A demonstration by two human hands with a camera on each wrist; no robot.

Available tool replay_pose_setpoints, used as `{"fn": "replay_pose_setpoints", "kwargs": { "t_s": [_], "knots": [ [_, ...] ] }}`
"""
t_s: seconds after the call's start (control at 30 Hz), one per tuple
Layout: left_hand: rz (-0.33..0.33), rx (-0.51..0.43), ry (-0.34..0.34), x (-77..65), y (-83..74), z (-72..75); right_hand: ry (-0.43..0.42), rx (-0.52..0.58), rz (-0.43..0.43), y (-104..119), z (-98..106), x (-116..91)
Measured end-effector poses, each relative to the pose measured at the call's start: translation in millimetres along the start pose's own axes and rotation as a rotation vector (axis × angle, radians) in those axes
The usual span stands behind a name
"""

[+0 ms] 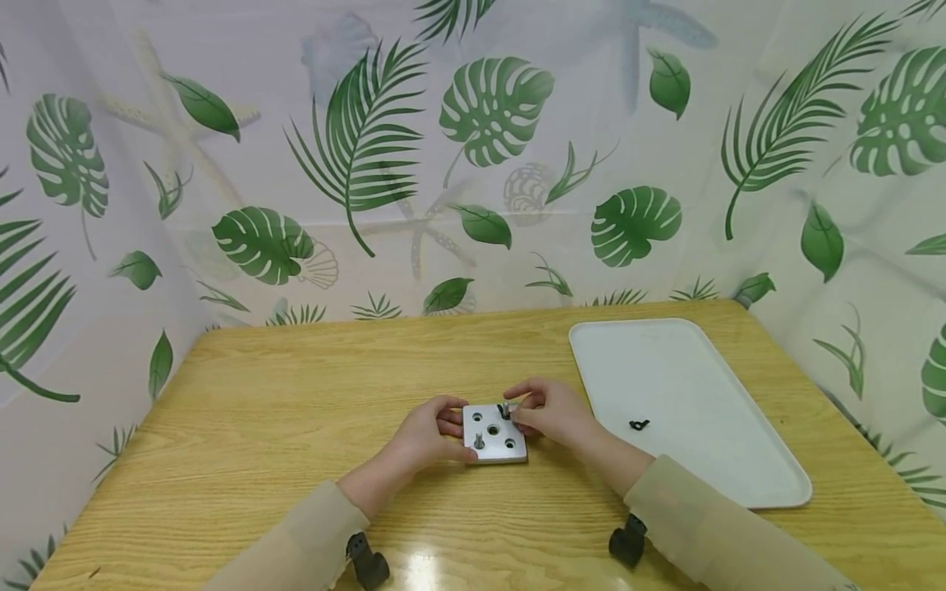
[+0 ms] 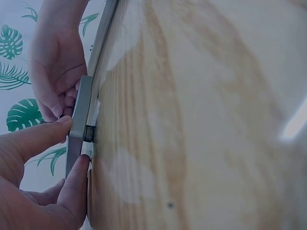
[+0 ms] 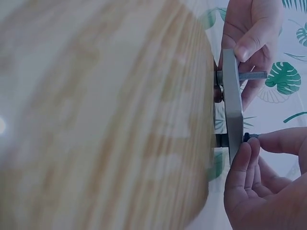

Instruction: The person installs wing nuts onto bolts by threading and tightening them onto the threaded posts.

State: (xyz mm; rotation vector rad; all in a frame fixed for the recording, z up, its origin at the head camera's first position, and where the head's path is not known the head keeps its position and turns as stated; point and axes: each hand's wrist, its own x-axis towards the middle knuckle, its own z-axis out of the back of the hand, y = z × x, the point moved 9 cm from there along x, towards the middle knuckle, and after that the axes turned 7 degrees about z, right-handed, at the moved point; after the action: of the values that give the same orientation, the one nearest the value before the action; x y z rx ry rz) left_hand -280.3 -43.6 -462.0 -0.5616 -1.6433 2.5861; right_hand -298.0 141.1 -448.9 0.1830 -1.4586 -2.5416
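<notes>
A square silver metal plate (image 1: 510, 430) with several holes is held just over the wooden table. My left hand (image 1: 427, 433) grips its left side, thumb at the near corner. One bare bolt (image 1: 479, 442) stands up through the plate near that thumb; its threaded shaft (image 3: 254, 75) shows in the right wrist view. At the far right corner, the fingertips of my right hand (image 1: 545, 410) pinch a small black wing nut (image 3: 250, 136) on a second bolt (image 1: 506, 405). Under the plate, the bolt heads (image 2: 89, 134) show in the left wrist view.
On the right of the wooden table (image 1: 296, 394) lies a white tray (image 1: 650, 361), near the right forearm. Another black wing nut (image 1: 639, 424) rests on it. A leaf-patterned cloth (image 1: 414, 164) hangs behind the table and along its sides.
</notes>
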Motion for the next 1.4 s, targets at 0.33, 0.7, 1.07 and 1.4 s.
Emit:
{"fn": "replay_pose_setpoints", "kwargs": {
  "t_s": [0.33, 0.7, 1.07, 1.4],
  "knots": [
    [0.013, 0.004, 0.008, 1.2, 1.3, -0.8, 0.094, 0.017, -0.025, -2.0, -6.5, 3.4],
    [0.007, 0.004, 0.002, 2.1, 1.0, 0.1, 0.031, -0.046, -0.041, -1.8, -4.7, 4.8],
    [0.009, 0.020, 0.002, 1.6, 0.0, -1.2, -0.006, -0.112, -0.019, 0.2, 1.9, 4.5],
    [0.011, 0.008, -0.003, -0.1, -0.6, -0.8, 0.046, -0.045, 0.057, 3.7, -1.2, 3.4]
  ]
}}
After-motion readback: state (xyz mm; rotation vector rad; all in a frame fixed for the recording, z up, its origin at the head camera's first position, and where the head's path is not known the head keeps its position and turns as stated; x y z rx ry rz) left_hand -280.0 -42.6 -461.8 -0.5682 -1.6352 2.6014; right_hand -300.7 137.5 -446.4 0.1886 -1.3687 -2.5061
